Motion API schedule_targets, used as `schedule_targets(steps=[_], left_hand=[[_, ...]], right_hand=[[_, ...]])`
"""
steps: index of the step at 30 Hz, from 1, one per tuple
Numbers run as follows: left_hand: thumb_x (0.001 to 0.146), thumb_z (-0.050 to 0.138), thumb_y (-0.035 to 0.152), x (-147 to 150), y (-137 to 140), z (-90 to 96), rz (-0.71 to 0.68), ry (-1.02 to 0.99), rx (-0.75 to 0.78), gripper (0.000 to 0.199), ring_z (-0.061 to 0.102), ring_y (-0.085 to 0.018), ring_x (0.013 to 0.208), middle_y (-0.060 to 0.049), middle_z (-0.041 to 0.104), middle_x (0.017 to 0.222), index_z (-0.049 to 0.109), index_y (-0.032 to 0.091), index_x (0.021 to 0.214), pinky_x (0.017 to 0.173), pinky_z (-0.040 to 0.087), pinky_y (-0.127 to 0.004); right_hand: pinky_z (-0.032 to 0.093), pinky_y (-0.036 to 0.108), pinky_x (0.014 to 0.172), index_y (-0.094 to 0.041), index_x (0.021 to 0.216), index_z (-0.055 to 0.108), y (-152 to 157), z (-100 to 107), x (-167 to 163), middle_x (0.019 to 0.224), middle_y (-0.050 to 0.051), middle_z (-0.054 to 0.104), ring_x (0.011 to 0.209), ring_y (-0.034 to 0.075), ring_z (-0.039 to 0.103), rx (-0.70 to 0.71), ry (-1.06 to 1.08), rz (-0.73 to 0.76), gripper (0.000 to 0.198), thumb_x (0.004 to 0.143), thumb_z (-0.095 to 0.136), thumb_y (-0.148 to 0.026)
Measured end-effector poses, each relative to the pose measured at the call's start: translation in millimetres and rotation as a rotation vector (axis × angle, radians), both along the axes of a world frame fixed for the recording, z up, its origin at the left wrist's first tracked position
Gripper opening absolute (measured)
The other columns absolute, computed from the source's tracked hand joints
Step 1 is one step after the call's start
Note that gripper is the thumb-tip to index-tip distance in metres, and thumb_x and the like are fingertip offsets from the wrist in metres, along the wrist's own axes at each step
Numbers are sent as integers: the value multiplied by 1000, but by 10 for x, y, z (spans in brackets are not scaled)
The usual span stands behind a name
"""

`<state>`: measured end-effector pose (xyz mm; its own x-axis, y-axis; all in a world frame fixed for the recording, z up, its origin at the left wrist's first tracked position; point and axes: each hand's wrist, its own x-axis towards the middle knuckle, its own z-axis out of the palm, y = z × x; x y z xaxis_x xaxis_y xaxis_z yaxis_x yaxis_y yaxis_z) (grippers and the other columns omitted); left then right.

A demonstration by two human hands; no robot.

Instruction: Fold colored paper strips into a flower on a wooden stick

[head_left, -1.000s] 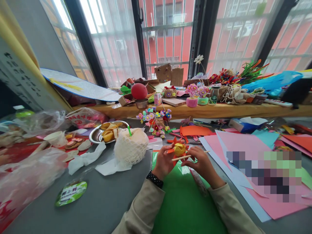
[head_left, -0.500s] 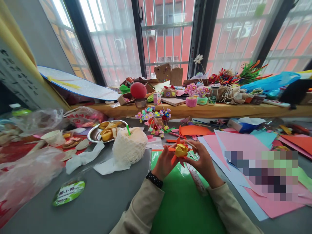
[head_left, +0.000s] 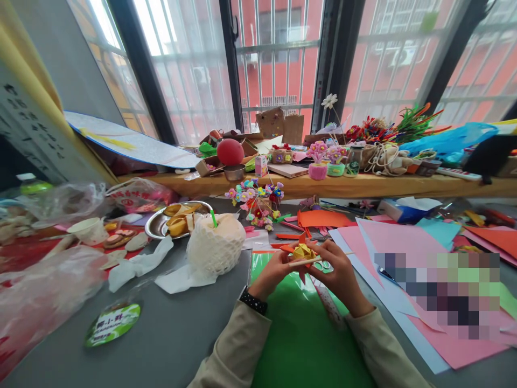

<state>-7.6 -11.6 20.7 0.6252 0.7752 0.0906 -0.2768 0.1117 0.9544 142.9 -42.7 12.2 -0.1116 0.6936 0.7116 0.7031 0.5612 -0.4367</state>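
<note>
Between both hands sits a folded paper flower [head_left: 302,251] with a yellow centre and orange pointed petals. My left hand [head_left: 273,274] has its fingers closed on the flower's left side. Across the front of the flower lies a thin pale wooden stick [head_left: 299,263]. My right hand [head_left: 339,272] pinches this stick and also touches the flower's right side; some of its fingertips are hidden. Underneath is a shiny green mat [head_left: 311,345]. Scissors with pale handles [head_left: 324,265] and a patterned ruler [head_left: 328,304] lie partly behind and beneath the right hand.
Left of the hands stands a netted coconut [head_left: 216,248] with a green straw, by a steel bowl [head_left: 151,226] of peels. Pink paper sheets [head_left: 404,242] spread to the right. Bead-like flowers [head_left: 258,202] stand ahead, before a cluttered wooden sill [head_left: 194,186].
The flower has tipped away from me, and the stick has swung from behind it to across its front. Both hands have drawn closer together.
</note>
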Motion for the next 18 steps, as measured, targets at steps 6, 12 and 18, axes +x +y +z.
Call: schedule_targets(steps=[6, 12, 18], left_hand=[[57, 69, 23, -158, 28, 91, 163, 225, 361, 80, 59, -14, 72, -6, 58, 97, 28, 26, 125, 63, 47, -25], [61, 65, 30, -196, -6, 150, 178, 351, 524, 57, 58, -18, 83, -5, 63, 92, 45, 22, 113, 73, 46, -29], [61, 65, 28, -153, 14, 84, 188, 269, 384, 43, 57, -11, 56, -6, 63, 80, 53, 15, 100, 50, 43, -20]], right_hand=[[43, 29, 60, -17, 101, 58, 13, -30, 36, 73, 6, 54, 68, 18, 51, 4, -107, -48, 39, 70, 56, -39], [44, 29, 62, -21, 103, 56, 14, -51, 46, 83, 6, 59, 74, 18, 54, -49, -142, -52, 37, 72, 53, -40], [46, 27, 62, -24, 105, 55, -22, 31, 62, 88, 5, 54, 77, 17, 54, -137, -49, -31, 40, 69, 56, -42]])
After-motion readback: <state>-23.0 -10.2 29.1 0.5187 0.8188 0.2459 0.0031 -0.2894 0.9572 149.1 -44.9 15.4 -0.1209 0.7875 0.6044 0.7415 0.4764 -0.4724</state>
